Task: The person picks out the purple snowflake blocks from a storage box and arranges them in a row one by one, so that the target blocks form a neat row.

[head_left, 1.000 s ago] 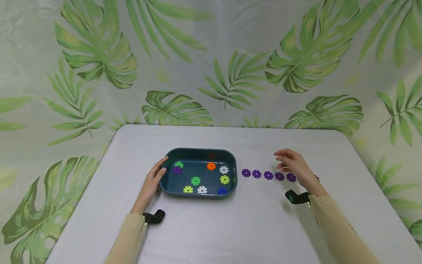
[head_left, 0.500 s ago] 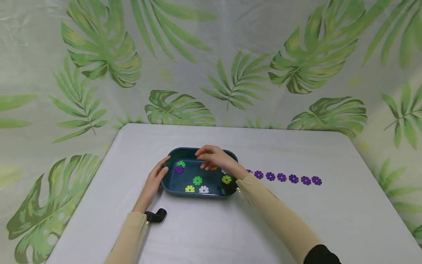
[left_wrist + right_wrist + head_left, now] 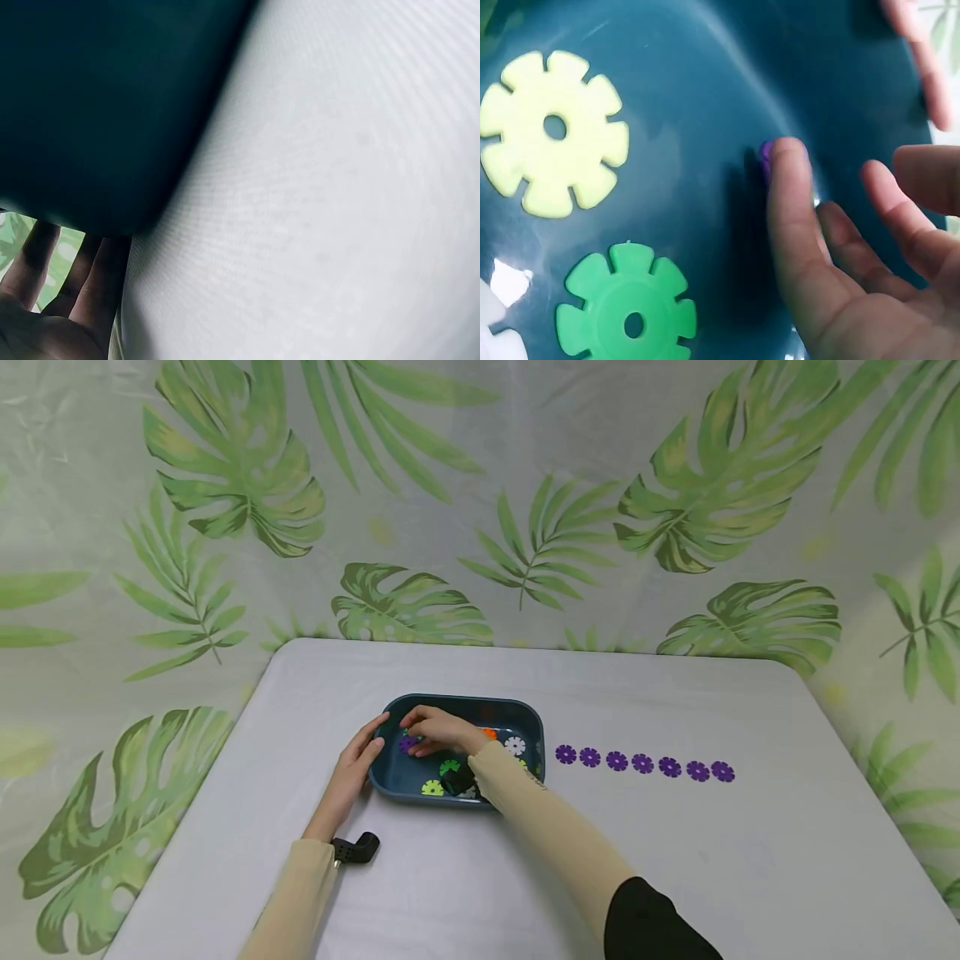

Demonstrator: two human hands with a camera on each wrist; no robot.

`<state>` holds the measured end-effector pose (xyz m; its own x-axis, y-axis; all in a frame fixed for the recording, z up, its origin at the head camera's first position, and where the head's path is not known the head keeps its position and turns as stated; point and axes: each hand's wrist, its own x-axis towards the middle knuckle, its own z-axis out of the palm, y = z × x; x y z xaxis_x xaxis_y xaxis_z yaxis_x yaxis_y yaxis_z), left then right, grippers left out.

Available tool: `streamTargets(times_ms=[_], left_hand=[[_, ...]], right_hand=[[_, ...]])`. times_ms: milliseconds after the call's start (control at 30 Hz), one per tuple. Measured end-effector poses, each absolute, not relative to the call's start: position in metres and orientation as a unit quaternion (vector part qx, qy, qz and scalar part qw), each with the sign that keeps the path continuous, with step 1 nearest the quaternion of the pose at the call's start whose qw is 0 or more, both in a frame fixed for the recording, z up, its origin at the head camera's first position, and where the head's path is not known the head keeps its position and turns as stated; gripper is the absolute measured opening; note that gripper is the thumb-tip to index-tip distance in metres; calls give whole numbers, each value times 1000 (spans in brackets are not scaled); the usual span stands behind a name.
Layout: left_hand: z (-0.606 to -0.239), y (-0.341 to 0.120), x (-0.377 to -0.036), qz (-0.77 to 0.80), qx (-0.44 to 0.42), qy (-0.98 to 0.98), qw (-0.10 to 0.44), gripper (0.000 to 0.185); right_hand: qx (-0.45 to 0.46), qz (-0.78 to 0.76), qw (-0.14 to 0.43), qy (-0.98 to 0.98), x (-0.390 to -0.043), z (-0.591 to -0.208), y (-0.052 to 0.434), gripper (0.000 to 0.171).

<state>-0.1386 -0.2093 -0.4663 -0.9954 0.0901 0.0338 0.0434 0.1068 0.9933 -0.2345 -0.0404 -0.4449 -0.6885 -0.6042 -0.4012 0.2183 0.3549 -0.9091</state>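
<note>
A dark teal tray stands on the table, holding flower-shaped plastic discs. My left hand rests against its left end, fingertips at the rim; the left wrist view shows those fingers fairly straight along the outside. Inside the tray, my right hand reaches to a purple disc near the left wall. In the right wrist view my thumb covers most of that purple disc, and the other fingers are spread beside it. A green disc and a pale yellow disc lie flat close by.
A row of several purple discs lies on the white table right of the tray. An orange disc and a white disc lie in the tray's right part. A leaf-patterned cloth hangs behind.
My right hand has moved left from above the purple row into the tray, to the purple disc at its left end. My left hand has stayed at the tray's left end.
</note>
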Motion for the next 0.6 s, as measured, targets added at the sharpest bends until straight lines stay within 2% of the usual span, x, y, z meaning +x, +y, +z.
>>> streamTargets(times_ms=[233, 400, 600], left_hand=[[-468, -210, -140, 665, 48, 745, 15, 46], [-484, -214, -146, 669, 46, 742, 8, 45], [-495, -215, -150, 665, 45, 746, -4, 43]], right_hand=[[-147, -524, 350, 763, -233, -447, -46, 21], [-149, -505, 329, 784, -233, -449, -47, 14], [-143, -462, 298, 823, -233, -451, -46, 14]])
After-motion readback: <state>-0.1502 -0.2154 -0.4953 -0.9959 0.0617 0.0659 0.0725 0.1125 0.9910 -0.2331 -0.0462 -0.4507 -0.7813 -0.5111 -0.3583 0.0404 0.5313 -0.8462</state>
